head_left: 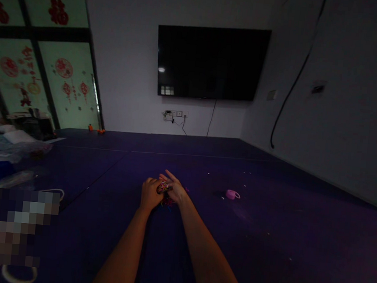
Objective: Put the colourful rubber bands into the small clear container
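My two hands are close together in front of me, low over the purple floor (200,230), well back from its far edge under the TV (211,63). A bundle of thin, bright bits (162,187) sits between them. My left hand (151,194) is curled around one side of it, so I think this hand is doing the holding. My right hand (175,189) is up against the other side, with two fingers poking out straight and a bit apart. I can't tell if its other fingers are pinching. More bright strands (167,204) show just below, and I can't see if they hang from the bundle or lie on the floor.

It looks to me like I'm in the middle of working the bundle with my fingers. I think the next move needs a snug left hand and small, gentle pulls from my right, since the thin bits could slip or tangle.

Off to the right, apart from my hands, is a pink thing with a ring (231,194), with little white specks near it. Clear plastic bags (12,154) lie by the floor's left edge. Two little orange things (101,131) are near the far left corner, by the door.
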`<state>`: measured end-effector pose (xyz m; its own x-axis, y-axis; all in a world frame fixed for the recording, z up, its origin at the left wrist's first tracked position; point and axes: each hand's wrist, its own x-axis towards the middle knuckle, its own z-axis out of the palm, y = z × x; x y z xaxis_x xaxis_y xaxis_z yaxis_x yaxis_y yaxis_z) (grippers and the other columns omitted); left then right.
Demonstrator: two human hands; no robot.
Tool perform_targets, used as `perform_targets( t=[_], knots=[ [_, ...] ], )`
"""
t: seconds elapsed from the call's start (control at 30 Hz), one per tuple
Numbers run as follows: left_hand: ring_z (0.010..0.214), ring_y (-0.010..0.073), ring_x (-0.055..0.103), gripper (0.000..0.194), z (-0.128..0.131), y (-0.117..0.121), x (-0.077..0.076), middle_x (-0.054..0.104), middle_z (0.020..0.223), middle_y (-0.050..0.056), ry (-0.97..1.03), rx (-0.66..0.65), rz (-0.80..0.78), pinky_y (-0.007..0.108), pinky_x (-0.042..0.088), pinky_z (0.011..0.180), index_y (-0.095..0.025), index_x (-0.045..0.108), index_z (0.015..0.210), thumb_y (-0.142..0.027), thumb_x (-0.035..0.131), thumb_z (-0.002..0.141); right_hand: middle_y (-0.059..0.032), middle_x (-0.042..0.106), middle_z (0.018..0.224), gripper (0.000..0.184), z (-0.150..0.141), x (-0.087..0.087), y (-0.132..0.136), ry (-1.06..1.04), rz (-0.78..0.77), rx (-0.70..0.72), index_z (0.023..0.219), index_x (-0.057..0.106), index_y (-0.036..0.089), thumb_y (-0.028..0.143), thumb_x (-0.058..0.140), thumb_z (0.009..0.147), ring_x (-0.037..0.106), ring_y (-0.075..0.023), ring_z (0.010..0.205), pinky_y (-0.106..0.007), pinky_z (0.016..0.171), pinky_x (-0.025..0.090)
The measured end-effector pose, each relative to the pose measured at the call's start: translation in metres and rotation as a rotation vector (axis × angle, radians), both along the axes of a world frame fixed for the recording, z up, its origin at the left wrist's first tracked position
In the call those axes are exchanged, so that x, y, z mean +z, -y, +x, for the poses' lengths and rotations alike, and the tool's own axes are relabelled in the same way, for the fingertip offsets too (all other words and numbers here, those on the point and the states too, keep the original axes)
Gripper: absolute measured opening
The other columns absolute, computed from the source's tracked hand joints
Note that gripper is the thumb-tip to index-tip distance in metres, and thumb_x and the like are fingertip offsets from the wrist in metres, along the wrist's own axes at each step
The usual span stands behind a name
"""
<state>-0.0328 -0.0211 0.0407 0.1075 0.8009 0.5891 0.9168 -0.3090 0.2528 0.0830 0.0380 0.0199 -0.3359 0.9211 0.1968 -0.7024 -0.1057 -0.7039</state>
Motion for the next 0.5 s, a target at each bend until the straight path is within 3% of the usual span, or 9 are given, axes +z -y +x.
perform_targets(
  t=[0.13,0.33,0.5],
  knots=[
    [0.093,0.0232,0.054,0.032,0.000,0.000,-0.001,0.067,0.091,0.005,0.034,-0.081,0.022,0.033,0.040,0.078,-0.022,0.066,0.097,-0.017,0.058,0.066,-0.0101,0.069,0.094,0.052,0.011,0.005,0.000,0.181,0.007,0.080,0.102,0.062,0.013,-0.004,0.061,0.053,0.067,-0.0188,0.075,-0.028,0.064,0.052],
    [0.092,0.0225,0.054,0.038,0.000,0.000,-0.003,0.067,0.090,0.004,0.062,-0.145,0.043,0.034,0.040,0.079,-0.024,0.065,0.103,-0.017,0.059,0.066,-0.0047,0.070,0.072,0.045,0.017,0.007,-0.003,0.361,0.046,0.059,0.092,0.067,0.012,-0.003,0.063,0.049,0.064,-0.0157,0.060,-0.026,0.059,0.050],
    [0.090,0.0234,0.055,0.033,-0.001,-0.003,-0.005,0.067,0.088,0.005,0.093,-0.095,0.089,0.033,0.040,0.076,-0.021,0.066,0.098,-0.018,0.061,0.066,-0.0065,0.070,0.085,0.046,0.013,0.008,-0.006,0.327,0.058,0.032,0.092,0.068,0.014,0.000,0.066,0.048,0.065,-0.0179,0.072,-0.029,0.068,0.050]
  ],
)
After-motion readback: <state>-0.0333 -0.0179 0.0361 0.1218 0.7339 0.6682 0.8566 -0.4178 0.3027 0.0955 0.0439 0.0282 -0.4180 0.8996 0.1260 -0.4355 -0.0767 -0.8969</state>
